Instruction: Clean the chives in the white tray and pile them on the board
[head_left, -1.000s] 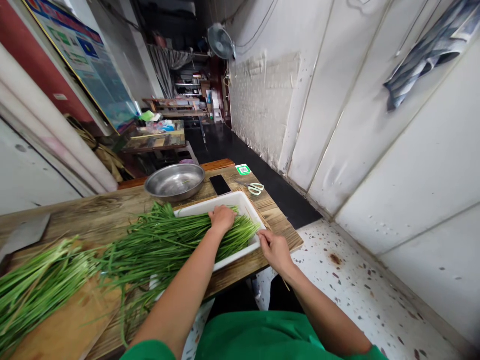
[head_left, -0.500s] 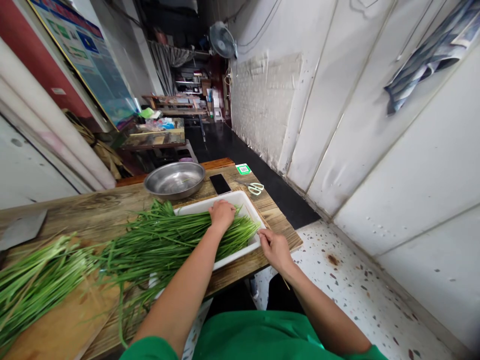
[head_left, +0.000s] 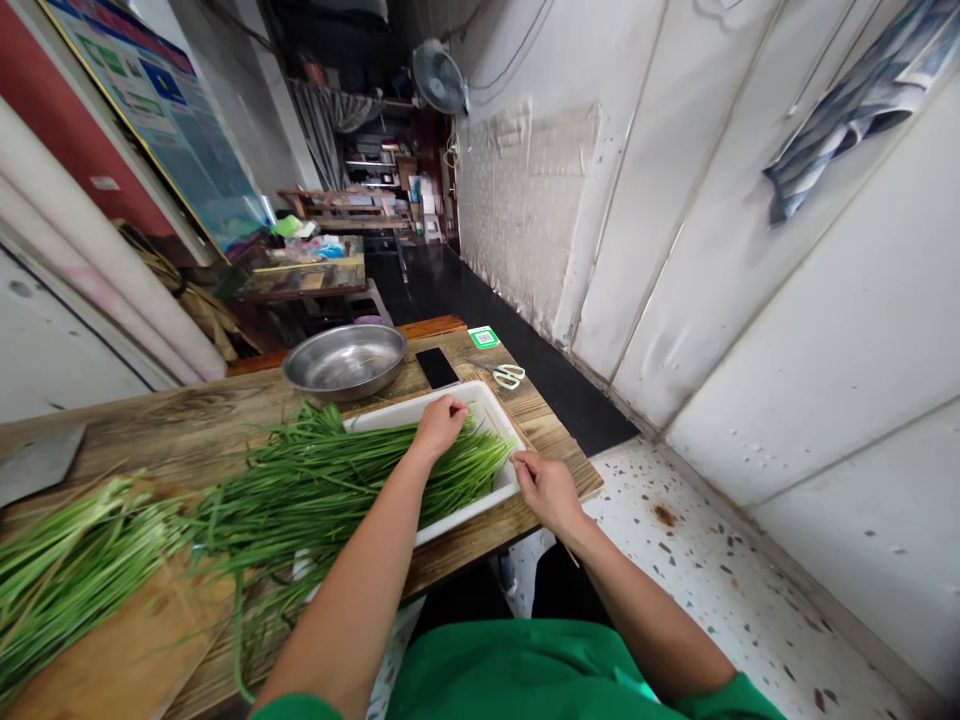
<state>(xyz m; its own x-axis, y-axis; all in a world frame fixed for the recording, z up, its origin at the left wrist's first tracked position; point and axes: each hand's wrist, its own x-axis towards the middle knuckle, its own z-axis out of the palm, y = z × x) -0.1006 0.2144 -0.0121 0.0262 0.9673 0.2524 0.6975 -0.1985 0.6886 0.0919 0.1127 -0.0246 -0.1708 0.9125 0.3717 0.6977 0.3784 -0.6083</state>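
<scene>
Greens [head_left: 300, 500] in the tray [head_left: 465, 514] on the tabletop [head_left: 553, 438] should be light, limp and easily bruised, so I'd take them by the pale ends [head_left: 493, 452]; my left grip [head_left: 439, 428] and right grip [head_left: 550, 490] are curled, around what I cannot tell.

Wall fan [head_left: 439, 76] is jutting from a scuffed white wall [head_left: 525, 50]; crinkled pale covering [head_left: 525, 200] is clinging just below the fan. Right of the fan, white panels [head_left: 697, 230] are lining the side, a checked cloth [head_left: 855, 120] hanging there. Left of the fan, a grey curtain [head_left: 319, 130] is drooping; farther left, a blue poster [head_left: 180, 120] is showing. Beneath the fan, black flooring [head_left: 450, 285] is meeting speckled terrazzo [head_left: 712, 570] nearer the camera. Below-left of the fan, a cluttered table [head_left: 307, 282] is standing.
</scene>
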